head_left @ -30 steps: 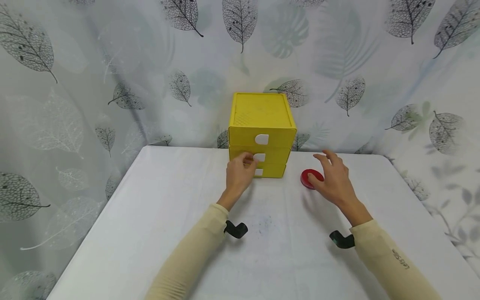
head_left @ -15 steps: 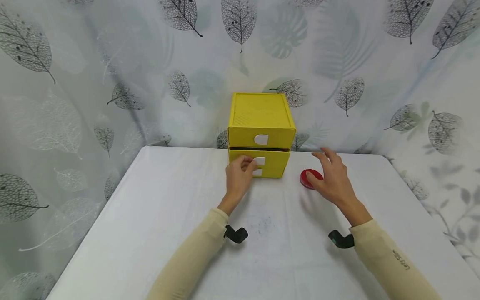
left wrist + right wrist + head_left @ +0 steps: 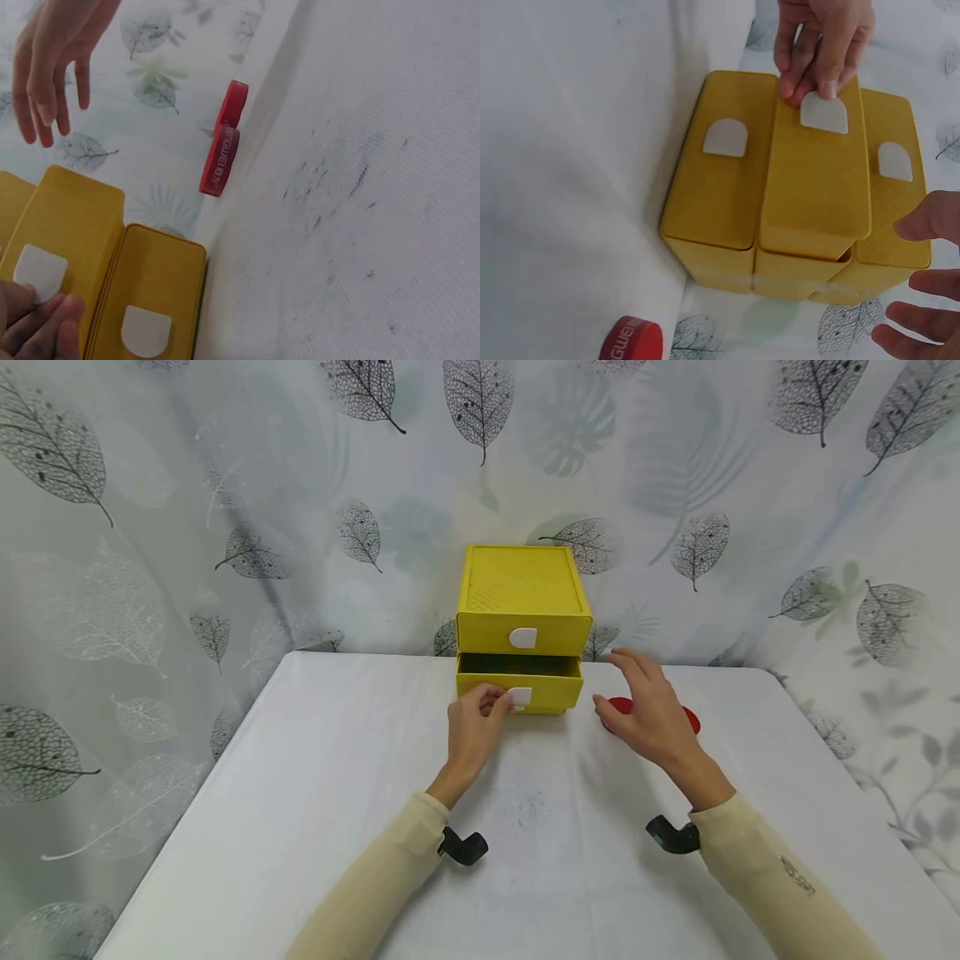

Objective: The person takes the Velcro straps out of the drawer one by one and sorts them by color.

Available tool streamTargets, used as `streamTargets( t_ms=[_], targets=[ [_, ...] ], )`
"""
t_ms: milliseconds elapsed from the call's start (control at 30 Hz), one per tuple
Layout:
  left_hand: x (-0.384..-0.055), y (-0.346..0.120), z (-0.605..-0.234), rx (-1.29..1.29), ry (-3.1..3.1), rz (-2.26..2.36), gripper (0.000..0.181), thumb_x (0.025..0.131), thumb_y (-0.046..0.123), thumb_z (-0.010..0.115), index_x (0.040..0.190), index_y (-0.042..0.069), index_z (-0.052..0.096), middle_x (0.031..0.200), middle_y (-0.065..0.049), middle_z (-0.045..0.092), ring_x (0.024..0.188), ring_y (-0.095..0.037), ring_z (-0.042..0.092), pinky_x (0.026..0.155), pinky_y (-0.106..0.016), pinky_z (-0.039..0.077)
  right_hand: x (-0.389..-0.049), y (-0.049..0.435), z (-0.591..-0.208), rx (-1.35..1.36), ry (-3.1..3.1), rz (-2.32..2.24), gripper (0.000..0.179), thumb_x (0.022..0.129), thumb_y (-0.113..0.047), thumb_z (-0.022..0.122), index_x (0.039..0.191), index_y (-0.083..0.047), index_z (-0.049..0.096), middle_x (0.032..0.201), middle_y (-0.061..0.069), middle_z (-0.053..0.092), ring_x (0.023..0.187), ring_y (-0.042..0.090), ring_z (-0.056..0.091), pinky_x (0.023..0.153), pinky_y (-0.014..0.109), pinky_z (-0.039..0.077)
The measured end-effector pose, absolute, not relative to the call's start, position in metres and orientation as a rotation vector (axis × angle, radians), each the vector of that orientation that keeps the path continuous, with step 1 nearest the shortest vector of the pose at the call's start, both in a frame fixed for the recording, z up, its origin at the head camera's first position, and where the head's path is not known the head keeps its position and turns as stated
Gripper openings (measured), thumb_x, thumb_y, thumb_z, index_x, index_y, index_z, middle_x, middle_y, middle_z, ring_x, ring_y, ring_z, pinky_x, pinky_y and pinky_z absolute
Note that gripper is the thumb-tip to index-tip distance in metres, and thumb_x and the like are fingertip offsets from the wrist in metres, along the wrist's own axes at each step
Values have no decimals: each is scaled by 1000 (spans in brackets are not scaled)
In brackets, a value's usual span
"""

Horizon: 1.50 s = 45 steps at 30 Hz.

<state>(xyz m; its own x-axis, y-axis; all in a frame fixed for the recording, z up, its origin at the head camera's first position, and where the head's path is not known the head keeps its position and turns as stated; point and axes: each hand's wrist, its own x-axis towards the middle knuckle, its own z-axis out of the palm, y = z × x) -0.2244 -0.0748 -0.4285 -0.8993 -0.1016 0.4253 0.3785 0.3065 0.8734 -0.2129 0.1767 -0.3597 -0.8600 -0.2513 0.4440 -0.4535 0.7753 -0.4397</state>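
Observation:
A yellow box point(image 3: 525, 581) with three stacked drawers stands at the back of the table. Its middle drawer point(image 3: 557, 692) is pulled partway out, the inside dark. My left hand point(image 3: 472, 735) pinches the white tab handle point(image 3: 521, 696) of that drawer between thumb and fingers; the right wrist view shows the grip on the tab point(image 3: 825, 112). To the right, my right hand point(image 3: 651, 714) hovers with fingers spread and holds nothing. It partly hides two flat round red things, one point(image 3: 692, 720) at its right side; in the left wrist view the nearer red disc point(image 3: 220, 161) bears white lettering.
The top drawer point(image 3: 487, 633) and the bottom drawer point(image 3: 154, 277) are closed. A white cloth point(image 3: 300, 777) covers the table, with small dark marks near its middle. Leaf-patterned curtain point(image 3: 420, 460) hangs close behind the box and along both sides.
The middle drawer has slid out toward me, drawn by my left hand on its tab. My right hand has shifted slightly left, and a second red disc now shows behind it.

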Motion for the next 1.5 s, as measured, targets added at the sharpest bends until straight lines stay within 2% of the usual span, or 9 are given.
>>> streamTargets(
  t_ms=[300, 500, 667, 1100, 1500],
  targets=[
    [-211, -79, -430, -286, -2183, -1615, 11, 101, 14, 72, 96, 5, 73, 84, 0, 75, 72, -11, 70, 67, -28, 58, -214, 158, -346, 584, -2627, 821, 61, 92, -13, 77, 146, 0, 53, 145, 21, 55, 138, 42, 46, 106, 66, 41],
    [-204, -81, -432, -319, -2180, -1611, 10, 100, 13, 72, 96, 4, 73, 84, 0, 75, 72, -10, 70, 68, -29, 59, -219, 150, -340, 658, -2606, 849, 54, 93, -12, 76, 143, -3, 58, 140, 16, 60, 133, 37, 52, 107, 62, 42],
    [-201, -81, -432, -325, -2190, -1598, 11, 101, 15, 72, 97, 5, 73, 85, -2, 75, 72, -9, 69, 69, -28, 59, -223, 147, -338, 710, -2602, 849, 53, 92, -9, 78, 141, -1, 59, 139, 18, 62, 132, 38, 54, 107, 60, 43],
    [-187, -84, -433, -339, -2183, -1610, 11, 101, 15, 72, 98, 5, 73, 85, 1, 75, 73, -11, 70, 72, -28, 60, -232, 138, -337, 767, -2658, 878, 51, 93, -11, 79, 139, 2, 60, 137, 20, 63, 128, 39, 57, 106, 57, 46],
    [-173, -85, -433, -366, -2173, -1650, 10, 100, 14, 72, 100, 4, 74, 87, 0, 75, 77, -25, 74, 74, -27, 60, -237, 130, -336, 739, -2793, 918, 51, 94, -13, 78, 139, 2, 59, 137, 20, 61, 125, 39, 57, 105, 56, 47]
  ],
)
